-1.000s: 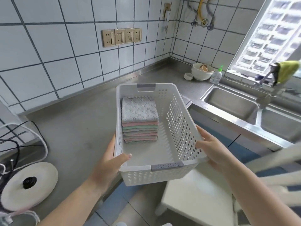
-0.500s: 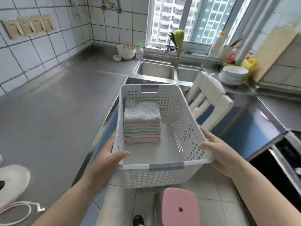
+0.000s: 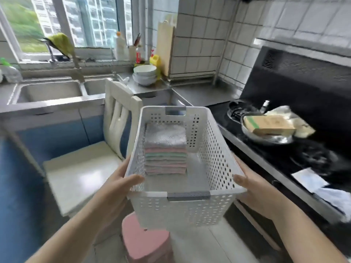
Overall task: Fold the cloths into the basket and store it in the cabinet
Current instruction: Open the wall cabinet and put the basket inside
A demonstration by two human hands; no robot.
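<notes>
In the head view, both hands carry a white perforated plastic basket (image 3: 212,147) in the air, over the floor of a kitchen. The left hand (image 3: 117,185) grasps the near left corner of the basket, with the thumb bent over the rim and the other fingers under the side wall. The right hand (image 3: 254,188) grasps the near right corner in the same way, the thumb lying on the rim. Inside the basket, against its left wall, lies a neat stack of folded cloths (image 3: 165,149) in pink and green, with a grey-white patterned one on top. Under the basket stands a pink round stool (image 3: 146,242). To the left of the basket is a white wooden chair (image 3: 91,164), in front of blue cabinet doors (image 3: 55,137) below a steel double sink (image 3: 51,91). To the right is a black stove top (image 3: 284,152) with a steel pan (image 3: 266,137) that holds a brown cardboard box (image 3: 267,124). Some white bowls (image 3: 145,74) are stacked on the counter near the window.
</notes>
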